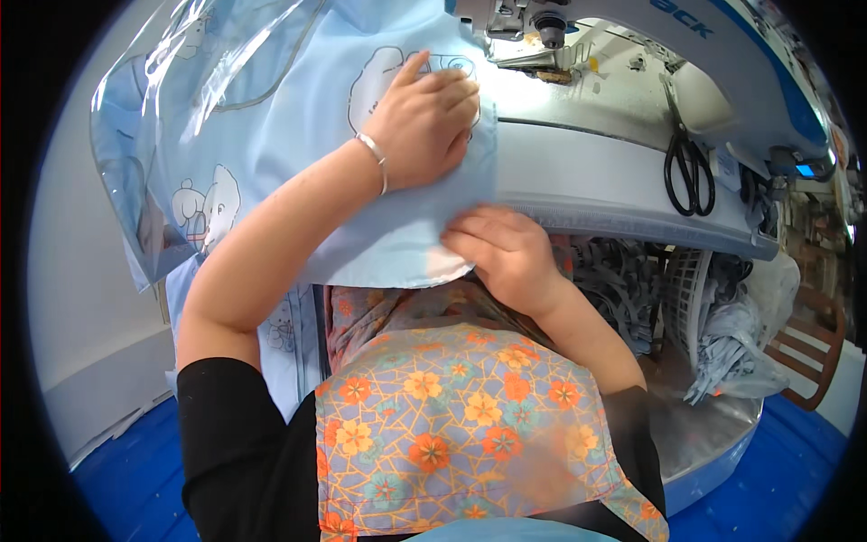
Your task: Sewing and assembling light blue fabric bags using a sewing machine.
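My left hand (424,122) lies flat, fingers together, pressing a light blue printed fabric (298,144) onto the sewing table (614,181), just left of the sewing machine's needle area (546,36). A thin bracelet sits on that wrist. My right hand (501,248) pinches the fabric's lower right corner at the table's front edge. Part of the fabric carries cartoon animal prints and a clear plastic layer (181,81) at the upper left.
Black scissors (688,167) lie on the table to the right. A white basket (691,289) with grey fabric strips (614,280) hangs under the table edge. A wooden chair (808,348) stands at the far right on a blue floor (135,479).
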Motion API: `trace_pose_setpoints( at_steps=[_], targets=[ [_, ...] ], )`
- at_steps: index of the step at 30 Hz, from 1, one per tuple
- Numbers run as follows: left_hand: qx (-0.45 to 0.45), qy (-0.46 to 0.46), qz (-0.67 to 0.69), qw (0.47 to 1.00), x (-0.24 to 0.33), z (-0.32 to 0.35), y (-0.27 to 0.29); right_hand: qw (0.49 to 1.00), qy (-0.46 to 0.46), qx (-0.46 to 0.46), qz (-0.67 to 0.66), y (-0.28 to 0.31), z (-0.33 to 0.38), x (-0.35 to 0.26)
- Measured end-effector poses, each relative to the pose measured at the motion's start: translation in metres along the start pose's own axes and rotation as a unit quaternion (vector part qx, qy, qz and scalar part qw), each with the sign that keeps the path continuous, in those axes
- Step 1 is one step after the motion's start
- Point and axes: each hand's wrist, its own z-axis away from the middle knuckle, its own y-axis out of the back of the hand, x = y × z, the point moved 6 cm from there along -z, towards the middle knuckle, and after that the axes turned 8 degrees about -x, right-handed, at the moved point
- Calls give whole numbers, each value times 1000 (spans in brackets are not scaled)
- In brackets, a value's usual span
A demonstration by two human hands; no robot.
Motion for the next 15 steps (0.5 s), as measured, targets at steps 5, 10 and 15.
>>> trace_pose_setpoints(
  at_steps=[5, 10, 15],
  targets=[
    [19, 59, -30, 998, -22, -4, -4, 999, -41, 15, 20, 12, -18, 20],
    [-119, 11, 193, 974, 13, 58, 35, 991, -101, -16, 83, 20, -28, 39],
    [-73, 176, -18, 981, -53, 186, 44, 992, -82, -19, 96, 19, -47, 58]
  ],
)
